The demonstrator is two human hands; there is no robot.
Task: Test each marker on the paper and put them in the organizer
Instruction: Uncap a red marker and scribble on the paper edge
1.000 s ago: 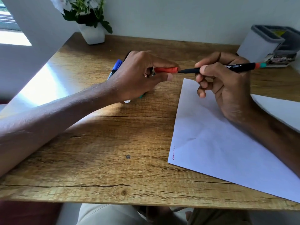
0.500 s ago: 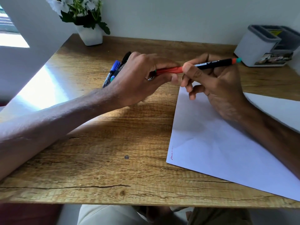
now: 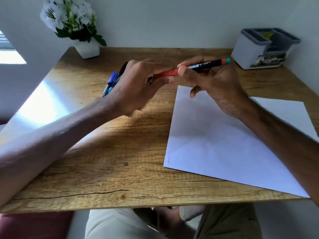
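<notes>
Red marker point(image 3: 205, 65), black-barrelled with a red and teal band at its tail, is held in the air just beyond the far edge of the paper point(image 3: 224, 144). The right hand point(image 3: 212, 83) wraps its fingers round the barrel, while the left hand point(image 3: 138, 83) pinches the red cap point(image 3: 167, 73) against the marker's front end. A short red scribble point(image 3: 168, 158) at the paper's near left corner is the only mark visible on the sheet. That suggests this marker has had its test and is being capped, though the hands alone do not show whether the cap is going on or coming off. Left of the paper, the other markers point(image 3: 112, 81), blue and black caps among them, stick out from behind the left hand. It cannot be told whether that hand also holds them or they lie on the worktop point(image 3: 103, 169). The organizer point(image 3: 259, 50), a white tub with grey compartments, stands beyond the paper's far right corner, well apart from both hands, and no marker shows above its rim. By that reading the task is at an early stage, with one colour tried and nothing stowed yet. The red marker has yet to travel to the organizer, and the rest of the bunch awaits testing. A second white sheet point(image 3: 284, 114) lies to the right of the paper, and a potted white flower point(image 3: 88, 49) sits far beyond it to the left.
</notes>
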